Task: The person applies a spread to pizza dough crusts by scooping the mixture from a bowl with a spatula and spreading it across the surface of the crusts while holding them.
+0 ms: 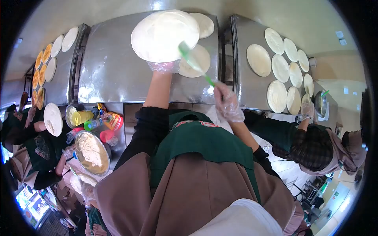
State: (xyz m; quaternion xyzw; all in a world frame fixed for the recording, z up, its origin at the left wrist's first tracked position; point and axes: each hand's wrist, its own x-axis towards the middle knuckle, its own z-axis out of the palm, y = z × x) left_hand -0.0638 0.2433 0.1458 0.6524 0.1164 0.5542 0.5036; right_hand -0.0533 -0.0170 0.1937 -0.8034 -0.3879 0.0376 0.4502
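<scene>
My left hand (163,67), in a clear plastic glove, holds up a large round flatbread (159,35) from below. Its fingers are mostly hidden under the bread, whose top is coated in smooth white cream. In my gloved right hand (229,104) is the handle of a green spatula (197,67). The spatula's head lies over the right edge of the coated bread; I cannot tell whether it touches. Beneath and beside the raised bread, a pale flatbread (199,61) and another round (202,25) rest on the steel table (114,59).
More coated rounds (280,67) cover the right-hand table, where a co-worker (315,143) stands. At left, several orange-topped rounds (42,74) sit on another table. Below it, a co-worker holds a bowl of cream (92,153), near bottles (92,124) and packets (114,121).
</scene>
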